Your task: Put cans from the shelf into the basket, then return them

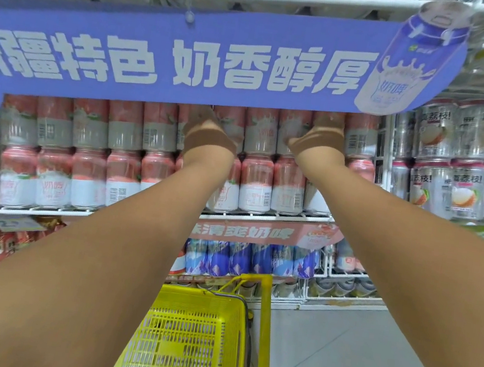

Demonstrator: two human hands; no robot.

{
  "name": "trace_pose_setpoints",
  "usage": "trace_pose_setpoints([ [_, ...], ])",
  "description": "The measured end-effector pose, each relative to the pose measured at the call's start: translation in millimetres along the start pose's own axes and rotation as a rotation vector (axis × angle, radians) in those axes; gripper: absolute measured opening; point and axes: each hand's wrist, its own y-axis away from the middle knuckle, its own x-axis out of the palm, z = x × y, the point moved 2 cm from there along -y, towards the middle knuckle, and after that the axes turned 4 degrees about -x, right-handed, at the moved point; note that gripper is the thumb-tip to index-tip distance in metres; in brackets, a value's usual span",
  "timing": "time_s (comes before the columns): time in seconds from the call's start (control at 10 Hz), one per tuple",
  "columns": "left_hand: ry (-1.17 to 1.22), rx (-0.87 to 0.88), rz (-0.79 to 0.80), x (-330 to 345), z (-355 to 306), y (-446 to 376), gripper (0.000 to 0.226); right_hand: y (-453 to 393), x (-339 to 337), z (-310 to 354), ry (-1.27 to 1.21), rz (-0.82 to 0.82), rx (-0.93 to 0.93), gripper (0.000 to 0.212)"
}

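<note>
Pink-and-white cans (260, 158) stand stacked two rows high on a white wire shelf (261, 217), and both arms reach up to the upper row. A purple banner (188, 70) with white lettering hangs from the shelf above and covers the tops of those cans along with the fingers of both hands. The left hand (208, 128) is up against a can near the middle of the row; only its back and wrist show below the banner's edge, so whether it grips the can or merely touches it cannot be told. The right hand (321, 138) is at the cans just to the right, its thumb lying across the front of one can, with the rest of the fingers hidden; its hold cannot be told either. Below, between the forearms, a yellow plastic basket (235, 307) sits on the grey floor, its mesh bottom in view with no cans in it. Silver lychee cans (468, 159) fill the neighbouring section to the right, and blue cans (255, 259) stand on the shelf beneath.
</note>
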Motion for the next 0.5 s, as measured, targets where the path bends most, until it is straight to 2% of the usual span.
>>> trace_pose_setpoints([
  [0.1, 0.013, 0.08, -0.036, -1.8, 0.3, 4.5, 0.032, 2.5, -1.9, 2.5, -0.033, -0.16, -0.029, 0.047],
  [0.2, -0.12, 0.241, -0.101, -5.9, 10.4, 16.5, 0.051, 18.8, 1.4, -0.5, -0.215, -0.285, -0.082, 0.05],
  [0.3, -0.231, 0.364, -0.085, -9.6, 18.4, 23.6, 0.053, 30.8, 4.9, -4.0, -0.151, -0.274, -0.121, 0.055],
  [0.4, -0.402, 0.487, -0.048, -23.4, 34.8, 41.1, 0.046, 54.2, 6.4, -2.9, 0.113, -0.221, -0.197, 0.068],
  [0.5, -0.483, 0.547, -0.109, -31.7, 47.1, 49.6, 0.051, 73.0, 5.0, 3.3, 0.184, -0.194, -0.251, 0.07],
])
